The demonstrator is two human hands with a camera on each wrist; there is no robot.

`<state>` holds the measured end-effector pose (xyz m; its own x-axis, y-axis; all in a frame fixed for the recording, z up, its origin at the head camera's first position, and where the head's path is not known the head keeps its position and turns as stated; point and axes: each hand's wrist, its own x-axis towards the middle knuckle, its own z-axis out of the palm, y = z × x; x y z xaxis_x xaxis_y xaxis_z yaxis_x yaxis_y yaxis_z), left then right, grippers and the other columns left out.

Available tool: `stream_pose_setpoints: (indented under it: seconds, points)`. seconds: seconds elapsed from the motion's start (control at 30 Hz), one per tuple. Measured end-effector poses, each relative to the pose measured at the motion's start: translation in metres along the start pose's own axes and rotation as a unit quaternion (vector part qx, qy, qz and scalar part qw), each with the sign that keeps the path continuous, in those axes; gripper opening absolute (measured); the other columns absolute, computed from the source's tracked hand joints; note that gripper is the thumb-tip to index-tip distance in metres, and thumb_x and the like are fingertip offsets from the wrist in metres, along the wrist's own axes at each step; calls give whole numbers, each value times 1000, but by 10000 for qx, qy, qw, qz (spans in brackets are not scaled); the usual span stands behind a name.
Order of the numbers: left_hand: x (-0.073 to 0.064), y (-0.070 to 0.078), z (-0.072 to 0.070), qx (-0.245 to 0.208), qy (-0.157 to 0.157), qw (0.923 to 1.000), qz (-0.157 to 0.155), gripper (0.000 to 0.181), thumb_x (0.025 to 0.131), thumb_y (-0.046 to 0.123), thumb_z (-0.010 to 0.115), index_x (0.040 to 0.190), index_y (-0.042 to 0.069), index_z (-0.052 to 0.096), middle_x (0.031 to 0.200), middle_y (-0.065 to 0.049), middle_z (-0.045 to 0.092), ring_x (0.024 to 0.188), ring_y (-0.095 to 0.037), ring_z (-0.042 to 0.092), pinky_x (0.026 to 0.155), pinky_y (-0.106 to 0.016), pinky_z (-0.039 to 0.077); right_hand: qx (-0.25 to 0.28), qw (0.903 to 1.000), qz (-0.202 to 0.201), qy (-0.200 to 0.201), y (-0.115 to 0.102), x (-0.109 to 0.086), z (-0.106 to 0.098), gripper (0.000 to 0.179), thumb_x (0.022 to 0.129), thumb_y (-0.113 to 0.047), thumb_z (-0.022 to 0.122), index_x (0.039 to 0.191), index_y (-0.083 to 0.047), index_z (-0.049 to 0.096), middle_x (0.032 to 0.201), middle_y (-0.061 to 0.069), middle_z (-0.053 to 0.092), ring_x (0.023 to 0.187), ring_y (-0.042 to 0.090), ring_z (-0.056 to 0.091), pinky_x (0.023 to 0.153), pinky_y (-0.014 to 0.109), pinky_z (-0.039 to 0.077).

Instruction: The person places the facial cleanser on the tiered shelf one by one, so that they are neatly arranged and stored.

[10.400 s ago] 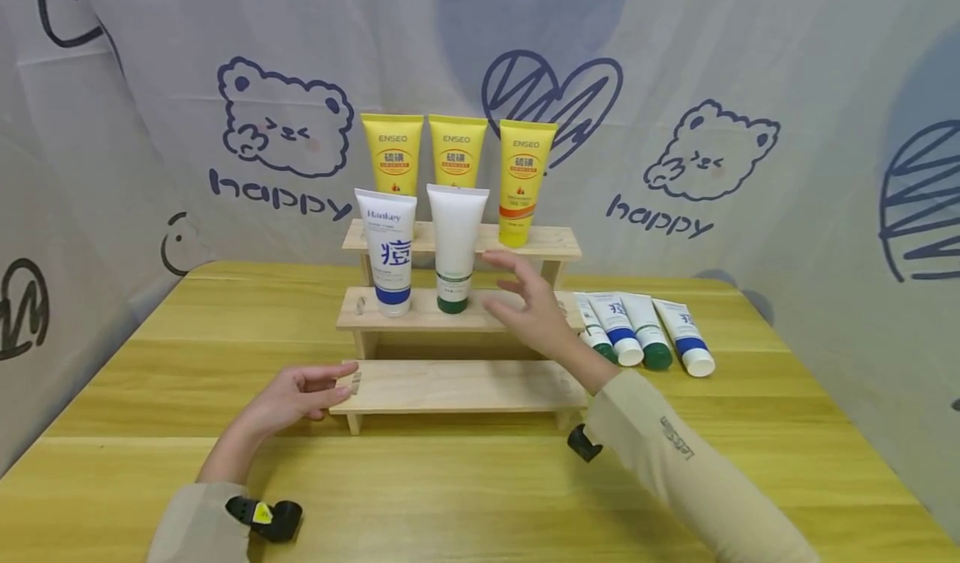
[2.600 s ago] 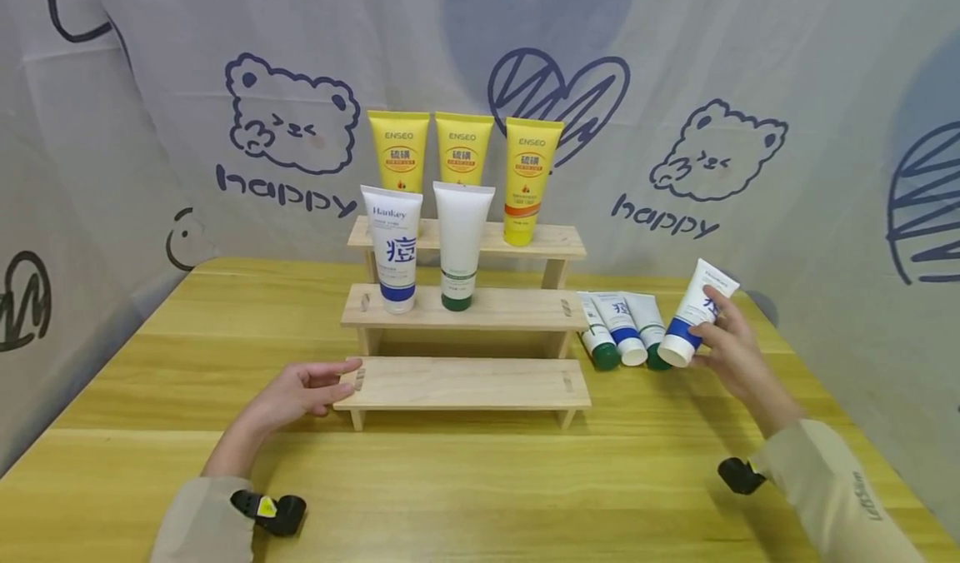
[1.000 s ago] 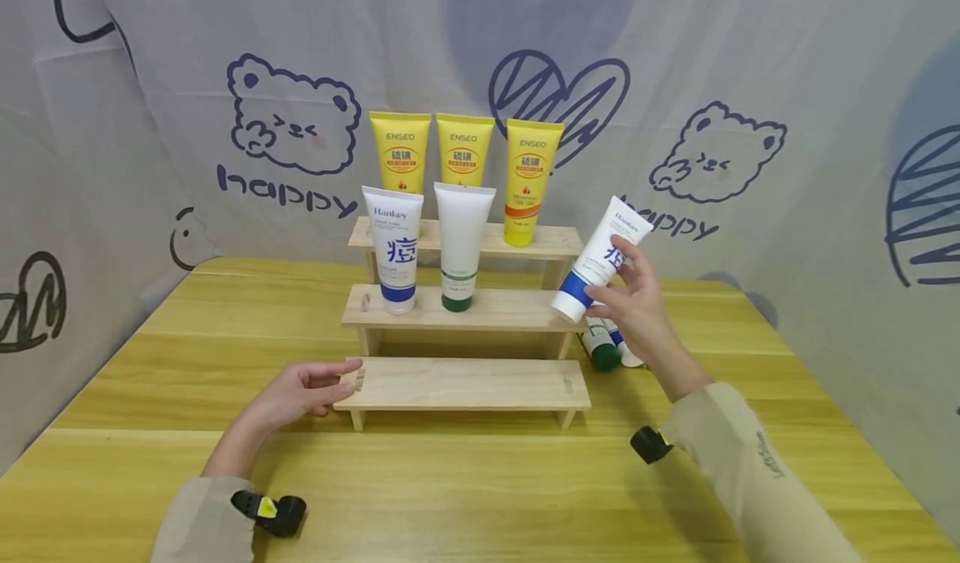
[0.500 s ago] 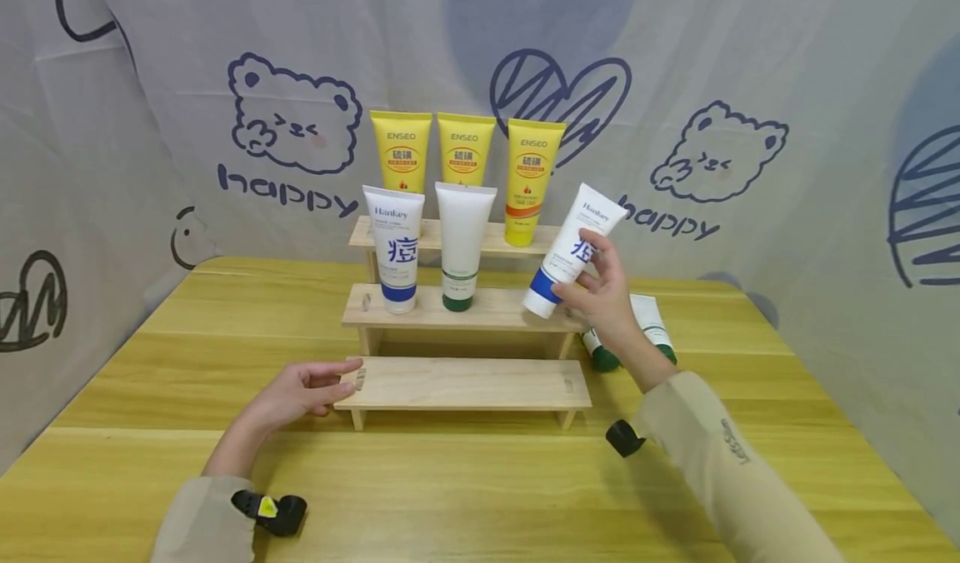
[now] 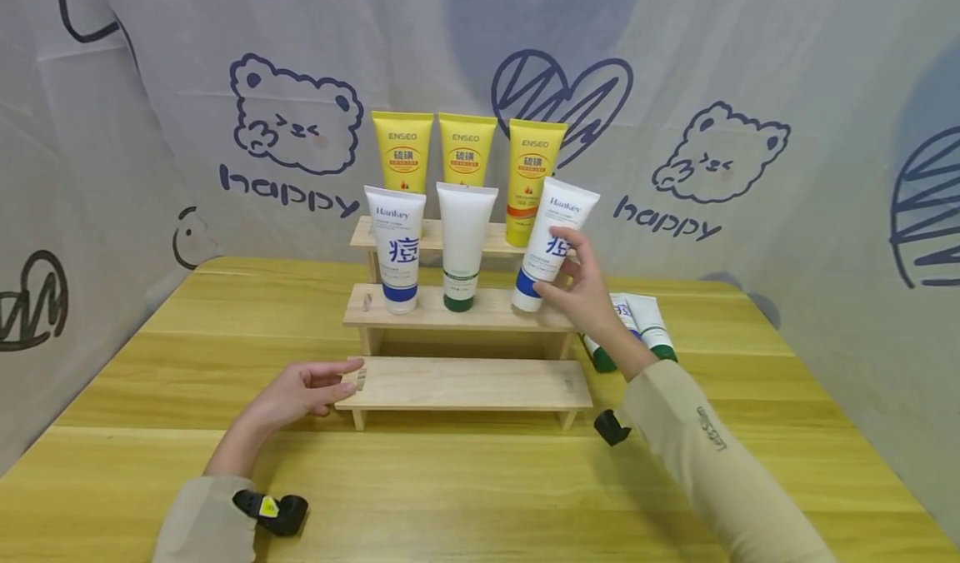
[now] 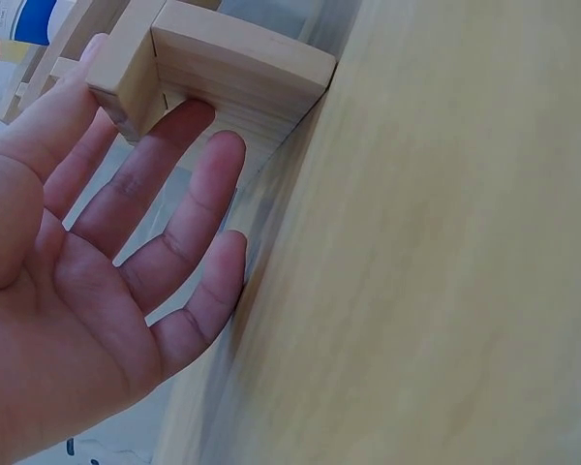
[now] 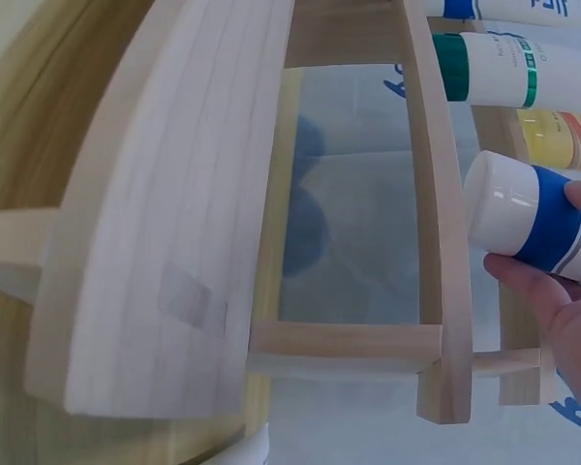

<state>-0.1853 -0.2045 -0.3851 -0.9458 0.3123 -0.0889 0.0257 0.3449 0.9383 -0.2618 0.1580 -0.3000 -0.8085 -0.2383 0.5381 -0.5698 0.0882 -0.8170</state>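
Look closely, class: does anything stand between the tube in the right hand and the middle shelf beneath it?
Nothing visible stands between the held tube and the middle shelf. The standing green-capped tube is apart, to the left; the rightmost yellow tube is behind, on the top shelf. Whether the cap touches is unclear.

You hold a white tube [image 5: 539, 251] — blue-banded, cap down, tilted rightward. It's at the middle tier [image 5: 489, 306] of your pale wooden stand [image 5: 461, 382].

a wooden table [image 5: 450, 496] carries a three-step stand [image 5: 465, 384] and, to its right, white tubes [image 5: 647, 317] lying down. three yellow tubes [image 5: 465, 151] stand on the top step [image 5: 363, 231]; a blue-banded tube [image 5: 396, 246] and a green-capped tube [image 5: 462, 242] stand on the middle step [image 5: 491, 317].
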Motion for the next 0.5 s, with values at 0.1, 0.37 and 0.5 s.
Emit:
stream_pose_setpoints:
  seconds: [0.1,0.37,0.5]
  points:
    - [0,0,0,18,-7,10000,9,51,86,27,60,129,2,47,135,-22,36,111,-31,38,66,-31,47,-274,9995,-74,-144,-1,0,2,65,75,21,56,130,-4,31,133,13,30,110,34,44,78,46,45]
    - [1,1,0,31,13,10000,-28,52,86,27,61,128,1,47,134,-22,38,104,-28,42,65,-31,46,-695,9963,-429,-285,3,0,8,62,74,21,56,128,0,32,131,18,32,110,38,44,73,43,48]
    - [2,1,0,10,18,10000,-37,51,86,26,61,128,0,47,133,-22,39,103,-26,44,65,-31,46,-818,9950,-433,-368,2,-1,9,63,75,22,56,128,-2,33,132,15,31,112,36,44,75,42,48]
